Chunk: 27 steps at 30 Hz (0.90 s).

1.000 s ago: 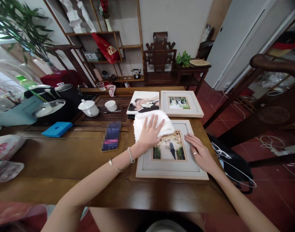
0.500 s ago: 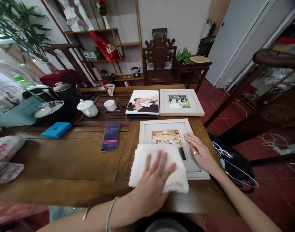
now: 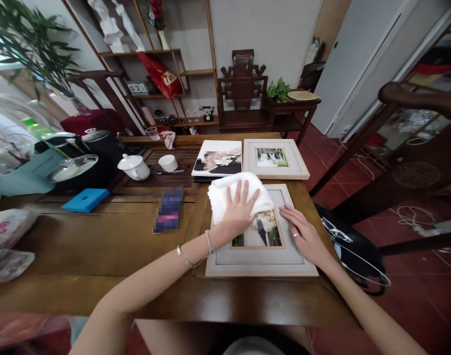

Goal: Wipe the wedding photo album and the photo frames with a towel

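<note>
Fingers spread, my left hand lies flat on a folded white cloth, pressing it down. The cloth covers the upper left part of a pale picture frame and reaches past its far edge. Inside the frame is a photo, its upper part hidden by the cloth and my hand. My right hand rests on the frame's right side, fingers stretched out over the border, a ring on one of them. The frame lies flat on the wooden table.
Behind lie a second framed photo and a white-covered photo album. To the left are a phone, a blue box, a lidded white bowl and a small white cup. A wooden chair stands at the right.
My left hand has slid the cloth away from me, from the frame's near left part to its far left part. The photo's lower part is now uncovered. My right hand stays on the frame's side.
</note>
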Each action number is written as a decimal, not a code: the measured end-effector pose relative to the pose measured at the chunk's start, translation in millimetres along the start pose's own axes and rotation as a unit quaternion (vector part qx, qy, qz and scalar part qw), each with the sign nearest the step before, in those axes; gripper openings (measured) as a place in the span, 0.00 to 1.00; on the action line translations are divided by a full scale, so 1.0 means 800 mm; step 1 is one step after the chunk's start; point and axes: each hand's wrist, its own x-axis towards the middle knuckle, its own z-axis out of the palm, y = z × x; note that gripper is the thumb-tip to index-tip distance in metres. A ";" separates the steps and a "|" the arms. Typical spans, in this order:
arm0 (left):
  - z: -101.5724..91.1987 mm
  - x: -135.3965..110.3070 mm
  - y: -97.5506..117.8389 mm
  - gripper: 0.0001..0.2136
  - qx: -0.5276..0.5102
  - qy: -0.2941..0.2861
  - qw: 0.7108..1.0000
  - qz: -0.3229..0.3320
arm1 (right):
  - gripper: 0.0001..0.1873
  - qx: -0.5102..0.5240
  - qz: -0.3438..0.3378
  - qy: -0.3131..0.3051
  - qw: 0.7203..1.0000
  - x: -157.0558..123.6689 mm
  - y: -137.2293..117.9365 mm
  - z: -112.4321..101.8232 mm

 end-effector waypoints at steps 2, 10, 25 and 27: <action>-0.004 -0.005 0.012 0.35 -0.004 -0.012 1.000 0.015 | 0.26 0.000 0.003 0.008 1.000 -0.001 -0.001 0.002; -0.062 -0.132 0.100 0.35 -0.042 -0.119 0.986 0.108 | 0.23 0.001 0.023 0.027 0.999 0.000 -0.004 0.006; -0.008 0.024 0.028 0.32 0.035 0.022 0.994 0.102 | 0.25 -0.002 0.004 0.033 0.999 0.000 0.005 0.007; -0.004 0.046 0.025 0.33 0.035 0.010 0.989 0.147 | 0.24 -0.004 0.009 0.031 0.999 0.001 0.006 0.007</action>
